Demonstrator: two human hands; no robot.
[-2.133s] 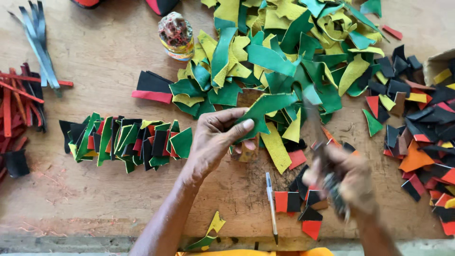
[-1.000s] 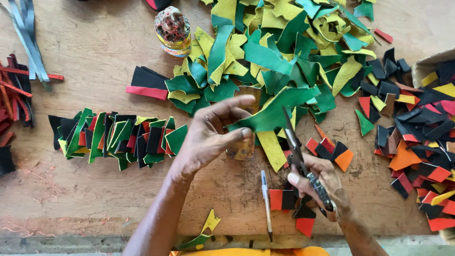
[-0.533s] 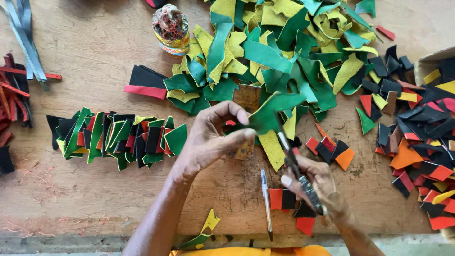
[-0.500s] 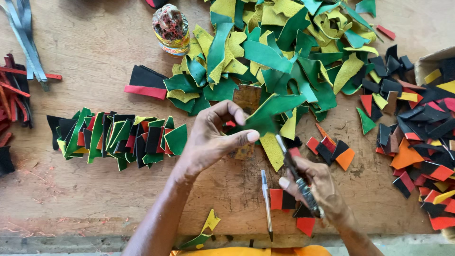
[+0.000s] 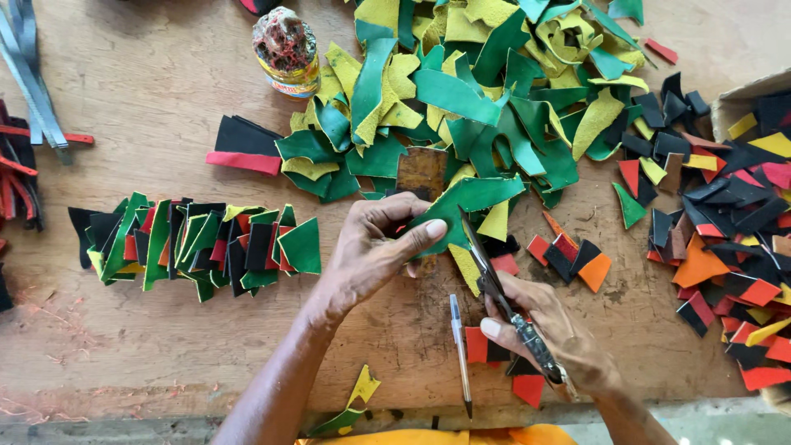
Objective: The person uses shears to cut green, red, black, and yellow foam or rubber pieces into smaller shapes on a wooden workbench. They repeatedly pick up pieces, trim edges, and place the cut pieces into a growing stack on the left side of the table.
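Note:
My left hand (image 5: 375, 247) pinches a green leather scrap (image 5: 474, 202) above the wooden table (image 5: 148, 346), thumb on top of it. My right hand (image 5: 556, 334) grips a pair of scissors (image 5: 503, 301), and the blades point up-left into the lower edge of that scrap. A brown square template (image 5: 422, 171) lies just behind the scrap. A white pen (image 5: 460, 350) rests on the table between my two hands.
A big heap of green and yellow scraps (image 5: 486, 82) fills the far middle. A row of cut pieces (image 5: 198, 243) lies to the left. Black, red and orange pieces (image 5: 725, 247) spread to the right near a cardboard box (image 5: 741, 99). A paint-crusted jar (image 5: 286, 51) stands behind.
The scissors have come in from the right and their blades now meet the green scrap. My left hand has kept hold of the scrap and turned it slightly.

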